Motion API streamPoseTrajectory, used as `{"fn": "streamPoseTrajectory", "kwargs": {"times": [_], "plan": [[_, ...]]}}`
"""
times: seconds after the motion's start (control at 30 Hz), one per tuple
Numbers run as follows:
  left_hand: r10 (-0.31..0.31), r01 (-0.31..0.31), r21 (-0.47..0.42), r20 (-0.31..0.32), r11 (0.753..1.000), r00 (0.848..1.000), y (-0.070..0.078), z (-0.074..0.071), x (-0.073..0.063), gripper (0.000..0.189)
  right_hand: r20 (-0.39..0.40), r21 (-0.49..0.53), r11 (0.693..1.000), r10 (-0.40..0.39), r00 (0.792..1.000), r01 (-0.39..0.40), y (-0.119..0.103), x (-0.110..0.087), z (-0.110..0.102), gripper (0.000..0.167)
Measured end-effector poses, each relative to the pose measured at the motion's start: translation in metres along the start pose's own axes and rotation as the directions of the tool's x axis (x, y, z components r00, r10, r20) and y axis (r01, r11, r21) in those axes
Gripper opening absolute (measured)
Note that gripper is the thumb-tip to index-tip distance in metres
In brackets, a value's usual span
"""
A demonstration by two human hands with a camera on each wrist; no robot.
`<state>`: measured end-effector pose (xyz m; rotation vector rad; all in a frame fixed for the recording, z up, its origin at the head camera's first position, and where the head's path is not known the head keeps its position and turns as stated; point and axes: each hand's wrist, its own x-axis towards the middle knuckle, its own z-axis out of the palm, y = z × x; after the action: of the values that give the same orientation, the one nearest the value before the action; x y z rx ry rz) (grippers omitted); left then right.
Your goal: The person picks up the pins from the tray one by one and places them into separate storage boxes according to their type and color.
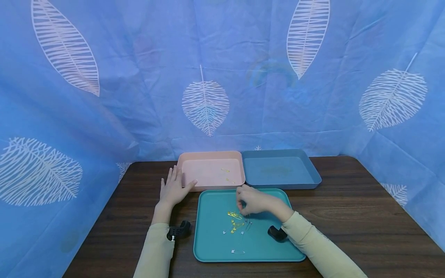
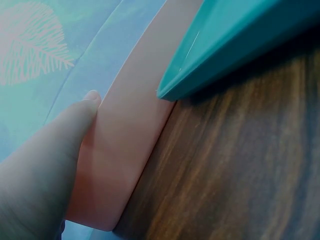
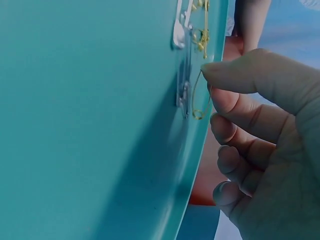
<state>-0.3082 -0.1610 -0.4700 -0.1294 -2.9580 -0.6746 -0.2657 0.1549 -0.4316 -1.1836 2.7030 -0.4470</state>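
Between thumb and index finger, my right hand (image 1: 255,200) pinches a gold safety pin (image 3: 198,116), its round end hanging down in the right wrist view. That hand is over the teal tray (image 1: 274,247), where several gold safety pins (image 1: 234,215) and several silver safety pins (image 1: 238,252) lie scattered. My left hand (image 1: 174,189) rests at the left side of the pink tray (image 1: 205,170), fingers straight and spread. In the left wrist view its thumb (image 2: 75,117) lies against that tray's rim. A couple of gold pins (image 1: 226,170) lie inside the pink tray.
A blue tray (image 1: 278,168) stands right of the pink one, both behind the teal tray. All sit on a dark wooden table (image 1: 351,208). A blue leaf-print cloth (image 1: 250,100) hangs behind and at the sides. Each wrist wears a black band (image 1: 178,230).
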Motion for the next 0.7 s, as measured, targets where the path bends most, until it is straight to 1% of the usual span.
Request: {"fn": "streamPoseTrajectory", "kwargs": {"times": [0.23, 0.37, 0.5, 0.7], "plan": [[0.001, -0.001, 0.004, 0.012, 1.000, 1.000, -0.002, 0.001, 0.002, 0.101, -0.048, -0.045, 0.999, -0.011, 0.999, 0.009, 0.000, 0.002, -0.006, 0.021], [0.000, 0.000, 0.005, 0.014, 1.000, 1.000, -0.003, 0.001, 0.002, 0.101, -0.076, -0.082, 0.996, -0.043, 0.996, 0.037, -0.001, 0.005, -0.009, 0.022], [-0.002, 0.002, 0.010, 0.010, 1.000, 1.000, -0.003, 0.002, 0.002, 0.101, -0.111, -0.142, 0.988, -0.078, 0.991, 0.062, -0.002, 0.008, -0.011, 0.022], [-0.002, 0.002, 0.011, 0.007, 1.000, 1.000, -0.003, 0.003, 0.003, 0.101, -0.156, -0.197, 0.978, -0.104, 0.982, 0.072, -0.005, 0.012, -0.017, 0.020]]}}
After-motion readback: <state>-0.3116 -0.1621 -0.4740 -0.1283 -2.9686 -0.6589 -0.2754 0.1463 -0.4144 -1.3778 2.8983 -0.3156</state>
